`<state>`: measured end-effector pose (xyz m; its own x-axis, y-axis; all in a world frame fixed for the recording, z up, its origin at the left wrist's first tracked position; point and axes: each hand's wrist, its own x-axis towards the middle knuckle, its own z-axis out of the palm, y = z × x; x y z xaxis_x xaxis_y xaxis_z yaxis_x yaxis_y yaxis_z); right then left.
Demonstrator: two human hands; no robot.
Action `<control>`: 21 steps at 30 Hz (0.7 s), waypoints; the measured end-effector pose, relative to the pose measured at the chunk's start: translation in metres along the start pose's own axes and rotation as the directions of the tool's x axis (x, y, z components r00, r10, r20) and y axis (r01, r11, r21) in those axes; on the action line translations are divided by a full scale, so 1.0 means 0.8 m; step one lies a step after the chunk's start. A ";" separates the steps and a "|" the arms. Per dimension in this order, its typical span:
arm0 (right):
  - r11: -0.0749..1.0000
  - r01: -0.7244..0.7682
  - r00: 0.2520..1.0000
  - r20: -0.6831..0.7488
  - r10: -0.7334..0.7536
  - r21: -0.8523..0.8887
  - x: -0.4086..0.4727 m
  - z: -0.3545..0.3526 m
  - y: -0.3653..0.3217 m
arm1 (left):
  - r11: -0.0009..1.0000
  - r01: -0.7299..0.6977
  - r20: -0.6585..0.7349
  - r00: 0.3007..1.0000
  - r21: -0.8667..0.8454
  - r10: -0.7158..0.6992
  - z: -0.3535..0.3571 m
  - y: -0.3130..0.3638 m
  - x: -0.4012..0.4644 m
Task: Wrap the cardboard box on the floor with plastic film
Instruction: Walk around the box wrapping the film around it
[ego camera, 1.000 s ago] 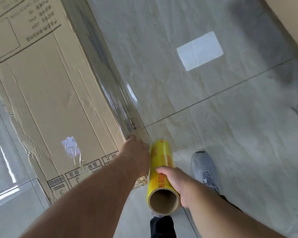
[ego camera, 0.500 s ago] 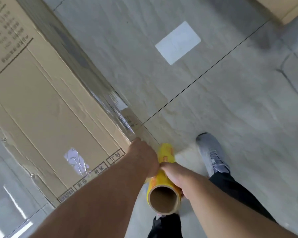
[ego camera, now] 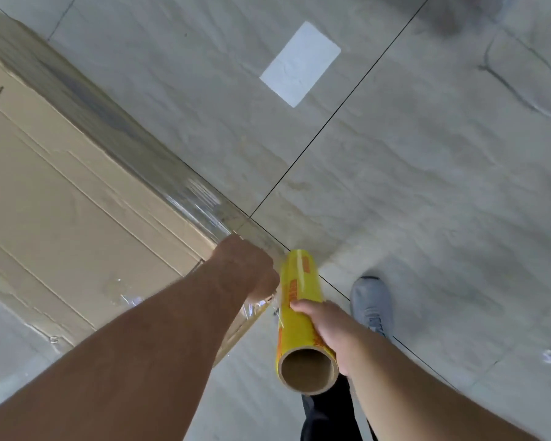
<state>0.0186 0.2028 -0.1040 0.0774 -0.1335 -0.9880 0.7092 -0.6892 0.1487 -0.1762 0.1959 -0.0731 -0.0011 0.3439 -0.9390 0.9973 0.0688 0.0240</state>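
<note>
A large flat cardboard box point(ego camera: 64, 202) lies on the tiled floor at the left, with shiny plastic film point(ego camera: 201, 198) stretched along its right side. My left hand point(ego camera: 245, 268) rests over the box's near right corner, fingers curled down over the film there; what they grip is hidden. My right hand point(ego camera: 325, 326) grips a yellow roll of plastic film point(ego camera: 299, 300) just right of that corner, its open cardboard core facing me. A thin strip of film runs from the roll to the corner.
A white rectangular sheet point(ego camera: 301, 63) lies on the grey tiles ahead. My grey shoe point(ego camera: 371, 302) stands right of the roll, my dark trouser leg point(ego camera: 328, 412) below it. A pale cable point(ego camera: 522, 97) curves across the floor at the far right.
The view has swung so the box now lies further left and more slanted. The roll sits slightly further from my left hand, and my right hand has slid lower on it.
</note>
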 end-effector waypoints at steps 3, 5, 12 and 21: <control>0.949 -0.004 0.998 -0.067 -0.018 -0.314 -0.011 -0.024 0.004 | 0.999 -0.052 -0.153 0.987 -0.009 0.051 0.000 0.002 -0.011; 0.916 -0.020 0.998 -0.065 -0.007 -0.401 -0.012 -0.029 0.006 | 0.993 -0.115 -0.226 0.968 -0.001 0.112 0.007 0.009 -0.016; 0.869 -0.026 0.998 -0.060 -0.004 -0.495 0.008 0.028 -0.012 | 0.995 -0.080 -0.121 0.989 0.061 0.087 0.007 0.028 -0.020; 0.922 0.010 0.997 -0.075 0.021 0.386 0.012 0.072 0.054 | 0.988 -0.069 -0.100 0.992 0.136 0.083 0.009 0.037 -0.016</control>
<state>0.0095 0.1308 -0.1046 0.1442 -0.0943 -0.9850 0.3844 -0.9119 0.1436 -0.1460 0.1865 -0.0628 0.0748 0.4399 -0.8949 0.9956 -0.0835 0.0421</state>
